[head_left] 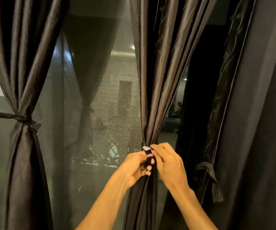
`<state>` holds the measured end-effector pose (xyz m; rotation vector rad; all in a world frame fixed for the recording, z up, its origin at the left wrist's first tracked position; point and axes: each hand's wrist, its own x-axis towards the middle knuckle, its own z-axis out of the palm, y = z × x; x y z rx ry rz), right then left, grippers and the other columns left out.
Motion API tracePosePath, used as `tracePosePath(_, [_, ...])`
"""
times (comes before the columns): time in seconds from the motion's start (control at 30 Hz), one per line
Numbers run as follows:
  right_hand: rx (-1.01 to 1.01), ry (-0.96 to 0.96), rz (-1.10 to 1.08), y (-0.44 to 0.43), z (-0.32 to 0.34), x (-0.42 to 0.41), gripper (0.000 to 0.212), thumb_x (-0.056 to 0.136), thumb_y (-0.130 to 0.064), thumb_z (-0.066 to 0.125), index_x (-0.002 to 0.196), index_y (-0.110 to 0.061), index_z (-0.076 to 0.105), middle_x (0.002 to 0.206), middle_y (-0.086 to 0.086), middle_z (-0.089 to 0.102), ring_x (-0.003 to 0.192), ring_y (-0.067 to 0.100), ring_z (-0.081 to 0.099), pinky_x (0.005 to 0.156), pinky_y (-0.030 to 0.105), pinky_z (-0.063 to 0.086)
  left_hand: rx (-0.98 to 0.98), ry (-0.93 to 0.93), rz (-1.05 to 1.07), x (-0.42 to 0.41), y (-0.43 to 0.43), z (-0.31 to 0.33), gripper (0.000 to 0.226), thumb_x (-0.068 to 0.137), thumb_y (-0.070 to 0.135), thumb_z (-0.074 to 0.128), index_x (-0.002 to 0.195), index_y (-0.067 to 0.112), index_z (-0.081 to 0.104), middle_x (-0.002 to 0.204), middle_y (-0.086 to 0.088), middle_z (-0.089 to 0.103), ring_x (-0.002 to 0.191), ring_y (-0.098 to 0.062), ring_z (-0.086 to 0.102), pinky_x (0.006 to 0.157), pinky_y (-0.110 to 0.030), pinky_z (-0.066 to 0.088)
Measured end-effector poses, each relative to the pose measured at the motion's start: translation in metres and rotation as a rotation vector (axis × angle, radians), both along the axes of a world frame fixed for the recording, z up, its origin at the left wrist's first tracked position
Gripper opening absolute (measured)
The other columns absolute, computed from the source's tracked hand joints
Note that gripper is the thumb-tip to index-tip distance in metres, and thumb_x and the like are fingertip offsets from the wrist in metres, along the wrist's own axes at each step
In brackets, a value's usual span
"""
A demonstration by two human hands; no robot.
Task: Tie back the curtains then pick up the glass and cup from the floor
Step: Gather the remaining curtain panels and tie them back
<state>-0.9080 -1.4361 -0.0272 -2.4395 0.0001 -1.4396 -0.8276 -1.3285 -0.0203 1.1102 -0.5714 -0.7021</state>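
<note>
Against the window mesh (100,97), both hands pinch the upright curtain's (157,80) tie (148,155).

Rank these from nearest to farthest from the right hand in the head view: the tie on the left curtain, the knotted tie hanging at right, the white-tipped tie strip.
From the right hand:
1. White-tipped tie strip, at its fingers.
2. Knotted tie, hanging to its right.
3. Left curtain's tie, far left.

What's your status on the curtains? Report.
Left hand and right hand both gripping the tie strip around the middle curtain. Left curtain already tied. Glass and cup not in view. Nothing in the way.
</note>
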Motion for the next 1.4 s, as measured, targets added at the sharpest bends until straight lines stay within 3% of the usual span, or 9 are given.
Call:
tracePosePath(0.1, [-0.014, -0.053, -0.009, 0.000, 0.005, 0.000, 0.014, 0.091, -0.011, 0.065, 0.103, -0.016, 0.069, 0.096, -0.001, 0.064, 0.079, 0.017, 0.066, 0.065, 0.040, 0.056, 0.006, 0.005, -0.020, -0.001, 0.000, 0.000, 0.022, 0.093, 0.003, 0.048, 0.081, 0.011, 0.063, 0.061, -0.002, 0.058, 0.044, -0.010, 0.046, 0.043, -0.022, 0.039])
tracePosePath(0.27, [-0.172, 0.021, -0.056, 0.002, 0.008, -0.005, 0.015, 0.093, -0.016, 0.064, 0.105, -0.015, 0.071, 0.095, -0.002, 0.064, 0.078, 0.017, 0.066, 0.060, 0.038, 0.057, 0.046, 0.028, -0.029, 0.003, 0.008, 0.004, 0.020, 0.094, 0.003, 0.048, 0.084, 0.010, 0.064, 0.062, -0.004, 0.056, 0.044, -0.010, 0.043, 0.042, -0.022, 0.037])
tracePosePath(0.47, [-0.109, -0.032, -0.101, 0.009, 0.009, -0.004, 0.018, 0.086, -0.005, 0.070, 0.100, -0.015, 0.072, 0.083, 0.003, 0.057, 0.061, 0.019, 0.061, 0.048, 0.034, 0.052, 0.044, 0.037, -0.029, -0.003, 0.005, 0.006, 0.021, 0.094, 0.002, 0.045, 0.081, 0.009, 0.061, 0.060, -0.002, 0.056, 0.043, -0.009, 0.043, 0.043, -0.021, 0.037])
tracePosePath(0.6, [-0.136, 0.126, -0.069, 0.007, 0.011, -0.006, 0.025, 0.092, -0.012, 0.060, 0.114, -0.020, 0.070, 0.100, -0.003, 0.057, 0.076, 0.018, 0.064, 0.061, 0.036, 0.055, 0.036, 0.073, -0.017, -0.001, 0.008, 0.005, 0.019, 0.093, 0.002, 0.045, 0.082, 0.009, 0.060, 0.061, -0.003, 0.058, 0.042, -0.010, 0.044, 0.042, -0.020, 0.040])
tracePosePath(0.77, [-0.248, 0.348, -0.176, 0.001, 0.010, -0.014, 0.051, 0.089, -0.028, 0.040, 0.138, -0.044, 0.044, 0.118, -0.014, 0.044, 0.102, 0.010, 0.053, 0.065, 0.028, 0.048, 0.054, 0.136, -0.037, 0.005, 0.014, 0.009, 0.020, 0.094, 0.003, 0.041, 0.093, 0.006, 0.060, 0.058, -0.001, 0.057, 0.040, -0.008, 0.045, 0.041, -0.020, 0.043])
tracePosePath(0.93, [-0.292, 0.391, -0.253, 0.000, 0.009, -0.017, 0.040, 0.089, -0.037, 0.051, 0.129, -0.038, 0.047, 0.111, -0.013, 0.051, 0.101, 0.012, 0.057, 0.062, 0.030, 0.046, 0.138, 0.127, -0.097, 0.002, 0.014, 0.017, 0.012, 0.093, 0.008, 0.052, 0.085, 0.007, 0.061, 0.056, 0.000, 0.055, 0.039, -0.006, 0.043, 0.038, -0.018, 0.040])
tracePosePath(1.17, [-0.251, 0.444, -0.276, 0.008, 0.016, -0.009, 0.018, 0.089, -0.033, 0.049, 0.105, -0.028, 0.055, 0.103, -0.006, 0.059, 0.098, 0.022, 0.062, 0.066, 0.034, 0.039, 0.148, -0.061, 0.098, -0.004, 0.012, 0.016, 0.017, 0.090, 0.003, 0.058, 0.073, 0.008, 0.055, 0.053, -0.005, 0.056, 0.038, -0.009, 0.043, 0.037, -0.019, 0.035])
tracePosePath(1.3, [-0.254, 0.472, -0.313, 0.012, 0.021, -0.004, 0.019, 0.091, -0.030, 0.048, 0.107, -0.022, 0.055, 0.107, 0.001, 0.063, 0.101, 0.029, 0.063, 0.076, 0.038, 0.047, 0.040, -0.162, 0.232, -0.005, 0.015, 0.016, 0.029, 0.088, -0.004, 0.060, 0.088, 0.014, 0.037, 0.054, -0.010, 0.060, 0.039, -0.013, 0.046, 0.037, -0.023, 0.038])
tracePosePath(1.4, [-0.190, 0.444, -0.289, 0.014, 0.020, -0.003, 0.019, 0.092, -0.025, 0.047, 0.110, -0.022, 0.053, 0.108, 0.003, 0.066, 0.101, 0.030, 0.063, 0.077, 0.039, 0.048, 0.059, -0.449, 0.281, -0.006, 0.020, 0.014, 0.015, 0.089, -0.008, 0.055, 0.088, 0.008, 0.055, 0.065, -0.013, 0.062, 0.047, -0.013, 0.053, 0.047, -0.026, 0.047])
